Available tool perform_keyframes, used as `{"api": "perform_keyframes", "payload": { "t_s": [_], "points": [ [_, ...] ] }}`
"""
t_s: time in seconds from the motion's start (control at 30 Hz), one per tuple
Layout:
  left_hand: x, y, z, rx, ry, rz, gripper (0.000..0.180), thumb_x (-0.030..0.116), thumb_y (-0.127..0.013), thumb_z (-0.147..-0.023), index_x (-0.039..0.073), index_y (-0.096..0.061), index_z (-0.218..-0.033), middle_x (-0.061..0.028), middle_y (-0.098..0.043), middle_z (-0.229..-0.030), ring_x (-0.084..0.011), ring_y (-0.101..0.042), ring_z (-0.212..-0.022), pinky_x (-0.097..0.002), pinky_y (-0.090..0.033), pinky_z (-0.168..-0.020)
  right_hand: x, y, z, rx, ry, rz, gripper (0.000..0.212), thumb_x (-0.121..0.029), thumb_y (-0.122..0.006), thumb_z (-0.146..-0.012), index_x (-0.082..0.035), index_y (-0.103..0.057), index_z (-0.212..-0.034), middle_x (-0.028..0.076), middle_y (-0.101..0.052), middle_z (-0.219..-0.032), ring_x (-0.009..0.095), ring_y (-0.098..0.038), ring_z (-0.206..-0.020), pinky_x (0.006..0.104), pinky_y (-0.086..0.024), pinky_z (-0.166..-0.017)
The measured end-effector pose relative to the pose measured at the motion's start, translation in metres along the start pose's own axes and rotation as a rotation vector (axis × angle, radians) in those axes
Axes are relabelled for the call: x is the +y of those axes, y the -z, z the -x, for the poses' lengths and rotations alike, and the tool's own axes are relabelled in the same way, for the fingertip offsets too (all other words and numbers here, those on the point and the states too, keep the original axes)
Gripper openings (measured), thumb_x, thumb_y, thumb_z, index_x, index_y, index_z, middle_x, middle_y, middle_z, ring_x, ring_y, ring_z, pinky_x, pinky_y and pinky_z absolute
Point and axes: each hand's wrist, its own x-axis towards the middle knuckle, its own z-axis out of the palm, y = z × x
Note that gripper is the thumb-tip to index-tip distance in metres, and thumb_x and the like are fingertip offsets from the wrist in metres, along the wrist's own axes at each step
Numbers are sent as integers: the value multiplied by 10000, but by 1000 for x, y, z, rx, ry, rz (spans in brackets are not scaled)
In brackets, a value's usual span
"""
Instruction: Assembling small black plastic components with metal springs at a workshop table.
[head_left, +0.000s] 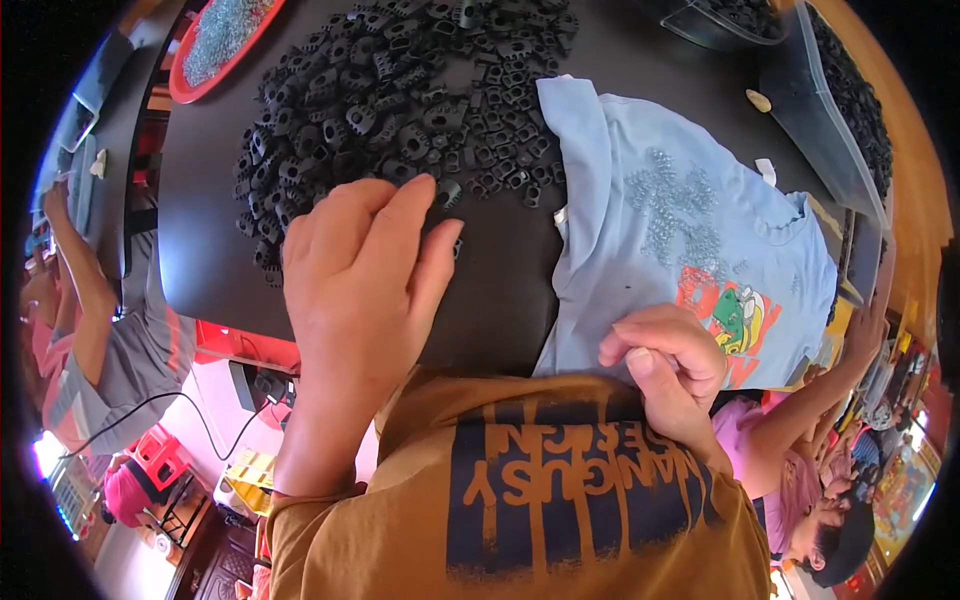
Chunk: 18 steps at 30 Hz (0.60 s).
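Note:
A wide heap of small black toothed plastic clip pieces [350,90] covers the dark table's far side. My left hand [355,265] is at the heap's near edge, thumb and forefinger apart; its other fingertips are hidden. One black piece [449,193] lies beside the forefinger tip. To the right, a light blue T-shirt [610,260] is spread out, with a patch of small shiny metal springs [675,215] on it. Over the shirt's near part, my right hand [675,365] is curled with thumb against forefinger; whatever it pinches cannot be made out.
A red basin [183,82] of springs stands at the far left. Clear plastic bins [820,120] with black pieces stand at the right and far right. Co-workers' arms [90,310] reach in at the left, and another arm [820,390] at the right.

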Motion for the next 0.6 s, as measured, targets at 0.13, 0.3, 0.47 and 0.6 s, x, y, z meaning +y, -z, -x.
{"api": "perform_keyframes", "payload": {
  "t_s": [0.13,0.3,0.47,0.6],
  "points": [
    [1,-9,-7,-38,-82,-93,241,90,-704,-685,50,-631,-911,-42,-540,-813,-217,-535,-720,-335,-398,-656,-2,1,1,3,-4,-9,179,35,-582,-827,50,-620,-1000,126,-640,-849,171,-597,-718,261,-466,-630],
    [-3,-14,-9,-5,-129,-141,214,67,-693,-681,49,-628,-884,-51,-549,-792,-227,-547,-692,-335,-411,-629,-3,0,2,-17,-25,-40,186,34,-582,-825,41,-622,-1006,120,-641,-848,170,-599,-727,261,-461,-630],
    [27,-5,-10,-69,217,378,164,-59,-637,-680,34,-626,-815,-83,-570,-733,-222,-543,-599,-298,-423,-529,-3,5,3,-37,-57,-30,202,19,-547,-845,35,-604,-1038,121,-616,-873,171,-590,-756,271,-468,-657],
    [52,-2,-7,-240,-48,664,187,-49,-661,-660,34,-630,-824,-84,-580,-720,-213,-542,-593,-282,-415,-506,-9,6,-2,-55,-69,-27,304,-24,-566,-838,43,-559,-1134,138,-595,-990,197,-582,-859,296,-472,-757]
  ]
}}
